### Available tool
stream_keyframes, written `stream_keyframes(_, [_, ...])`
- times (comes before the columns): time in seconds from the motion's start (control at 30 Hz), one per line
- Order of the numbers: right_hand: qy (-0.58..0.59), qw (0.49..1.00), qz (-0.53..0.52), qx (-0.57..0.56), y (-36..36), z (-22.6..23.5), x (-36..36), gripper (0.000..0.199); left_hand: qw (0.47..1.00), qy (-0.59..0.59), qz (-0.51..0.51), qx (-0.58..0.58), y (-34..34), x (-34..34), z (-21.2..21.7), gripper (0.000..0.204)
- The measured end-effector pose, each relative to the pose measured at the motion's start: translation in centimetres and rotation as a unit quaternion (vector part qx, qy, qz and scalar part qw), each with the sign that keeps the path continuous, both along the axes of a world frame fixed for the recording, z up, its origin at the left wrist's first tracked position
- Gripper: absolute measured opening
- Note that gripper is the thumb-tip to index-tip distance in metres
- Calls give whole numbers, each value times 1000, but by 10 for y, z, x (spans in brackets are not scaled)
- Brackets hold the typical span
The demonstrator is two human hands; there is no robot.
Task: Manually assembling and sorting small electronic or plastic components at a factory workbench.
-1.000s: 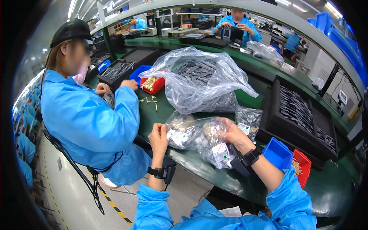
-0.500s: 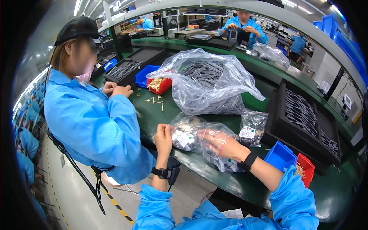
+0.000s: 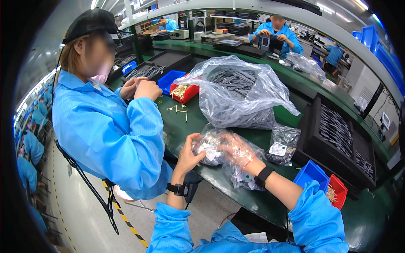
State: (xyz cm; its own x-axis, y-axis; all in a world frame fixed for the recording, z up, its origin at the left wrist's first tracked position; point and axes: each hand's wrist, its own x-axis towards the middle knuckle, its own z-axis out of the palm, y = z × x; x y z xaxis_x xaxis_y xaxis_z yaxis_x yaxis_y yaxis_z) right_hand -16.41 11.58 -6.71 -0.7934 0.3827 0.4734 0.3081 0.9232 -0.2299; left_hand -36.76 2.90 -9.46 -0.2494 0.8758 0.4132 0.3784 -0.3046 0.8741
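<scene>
Near twelve o'clock from the wearer, a clear bag (image 3: pixel 213 159) of small parts lies on the bench (image 3: pixel 263 202). The left hand (image 3: pixel 190 155) grasps its nine-o'clock edge; the right hand (image 3: pixel 239 152), at three o'clock, seems film-covered, its grip unclear. Probably light, soft and slippery, it's best held by gathered film.

Floor (image 3: pixel 80 211): pale, glossy, marked with yellow-and-black striped tape (image 3: pixel 130 222) and a thin yellow line (image 3: pixel 54 185). Green-topped workbench (image 3: pixel 270 202) runs across the centre beneath a pale overhead beam (image 3: pixel 270 9). Rear: white shelf (image 3: pixel 234 18). Right: pale upright block (image 3: pixel 363 76) — wall or cabinet, indeterminable. Ceiling tube lights (image 3: pixel 93 4) — lit.
</scene>
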Motion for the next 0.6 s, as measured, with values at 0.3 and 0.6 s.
stream_keyframes(0.3, [121, 949, 54, -287, 5, 11, 17, 24, 990, -18, 132, 50, 11, 0, -17, 38])
stream_keyframes(0.6, [216, 825, -96, -513, 20, 12, 30, 27, 987, -12, 156, 37, 11, -4, -23, 32])
